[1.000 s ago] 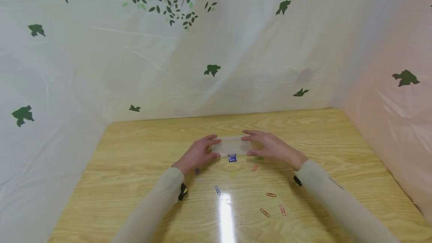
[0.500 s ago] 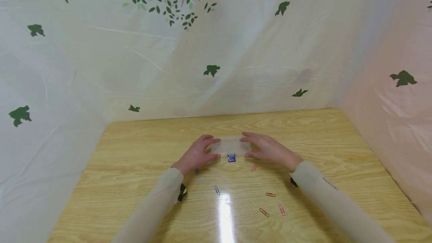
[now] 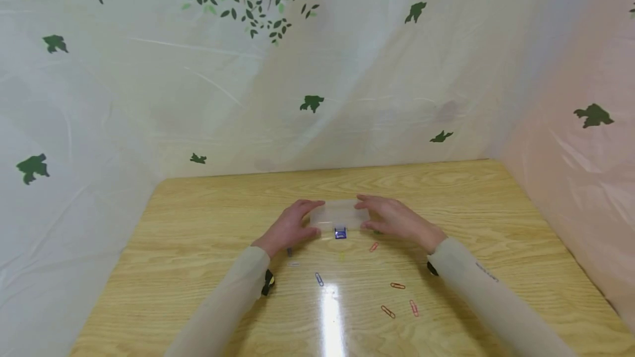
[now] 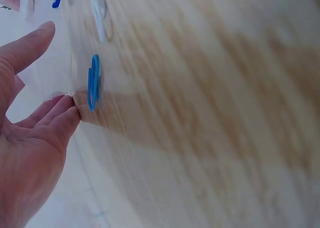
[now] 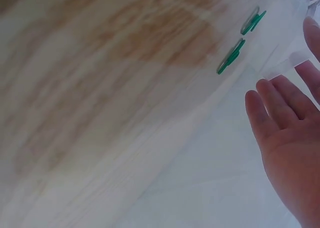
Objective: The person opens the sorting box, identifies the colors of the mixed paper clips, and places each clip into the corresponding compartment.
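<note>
A clear plastic box (image 3: 339,214) with a blue latch (image 3: 340,233) on its near side lies on the wooden table, between the two hands. My left hand (image 3: 291,223) is at its left end, thumb toward the near edge and forefinger along the top. In the left wrist view, fairly straight fingers (image 4: 62,115) touch the box's end while the thumb stands apart from them. My right hand (image 3: 397,219) spans the other end. Its extended fingers (image 5: 280,105) meet the box's edge in the right wrist view. Green paper clips (image 5: 231,56) lie beside that hand.
Loose paper clips lie nearer the person: a blue one (image 3: 319,279), a yellow one (image 3: 342,256), a pink one (image 3: 414,308) and several others. A light-blue clip (image 4: 93,83) sits close by the left fingers. A patterned curtain (image 3: 317,70) stands behind the wooden table (image 3: 208,208).
Both hands stay at the box's ends. The left thumb has drawn slightly off the near edge, and the right hand has shifted a little left. The box has barely moved.
</note>
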A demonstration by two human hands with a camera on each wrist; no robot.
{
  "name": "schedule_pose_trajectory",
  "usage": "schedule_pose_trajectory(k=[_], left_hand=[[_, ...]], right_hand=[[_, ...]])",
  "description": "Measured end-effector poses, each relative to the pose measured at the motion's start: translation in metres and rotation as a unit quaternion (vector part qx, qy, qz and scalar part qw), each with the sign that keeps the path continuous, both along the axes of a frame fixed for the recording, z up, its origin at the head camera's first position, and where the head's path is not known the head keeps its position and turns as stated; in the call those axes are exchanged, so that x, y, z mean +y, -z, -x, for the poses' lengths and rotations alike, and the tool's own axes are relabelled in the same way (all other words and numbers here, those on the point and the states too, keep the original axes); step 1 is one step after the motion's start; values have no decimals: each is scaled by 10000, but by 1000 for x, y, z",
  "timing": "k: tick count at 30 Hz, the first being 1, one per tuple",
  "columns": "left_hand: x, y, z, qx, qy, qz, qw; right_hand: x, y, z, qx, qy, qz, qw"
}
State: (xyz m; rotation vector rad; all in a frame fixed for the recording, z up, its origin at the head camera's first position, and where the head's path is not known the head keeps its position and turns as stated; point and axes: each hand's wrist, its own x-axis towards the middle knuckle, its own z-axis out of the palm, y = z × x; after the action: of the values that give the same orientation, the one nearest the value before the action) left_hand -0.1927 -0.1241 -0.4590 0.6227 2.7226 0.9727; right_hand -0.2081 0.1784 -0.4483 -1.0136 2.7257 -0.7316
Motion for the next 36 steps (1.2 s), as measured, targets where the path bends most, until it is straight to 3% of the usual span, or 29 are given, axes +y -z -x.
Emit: schedule_pose_trajectory(k=[11, 23, 36], left_hand=[[-2, 1, 0, -123, -114, -174, 9997], [-4, 5, 3, -687, -394, -338, 9963], [-4, 5, 2, -705, -561, -440, 9950]], right_hand=[[3, 0, -2, 376, 70, 360, 9986], [5, -3, -2, 85, 308, 576, 9978], [10, -3, 11, 108, 473, 1135, 9924]])
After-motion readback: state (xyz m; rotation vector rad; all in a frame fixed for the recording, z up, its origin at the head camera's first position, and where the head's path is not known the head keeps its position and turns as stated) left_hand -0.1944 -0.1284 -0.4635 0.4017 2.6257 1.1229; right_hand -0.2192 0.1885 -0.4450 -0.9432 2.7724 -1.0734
